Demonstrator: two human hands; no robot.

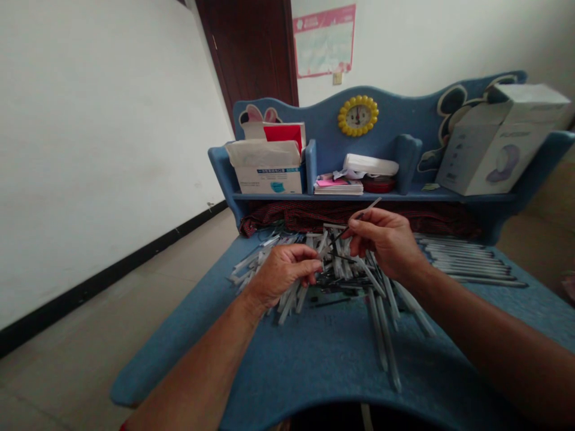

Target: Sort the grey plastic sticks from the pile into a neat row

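Observation:
My right hand [381,239] pinches a thin dark stick with a pale end [374,204], slanted above the pile. To its left, my left hand [290,269] has its thumb and fingers pressed together near the lower tip of that stick; what it grips is too small to make out. Under and around both hands lies a loose pile of translucent sleeves [287,306] and dark thin sticks [332,303] on the blue desk [287,371]. A row of filled sleeves [471,260] lies side by side at the right.
Along the back, the desk's shelf holds a mask box [269,176], papers [338,188], a red round case [378,184] and a large white box [494,143]. A dark checked cloth [287,215] lies below the shelf. A yellow clock [358,116] hangs above.

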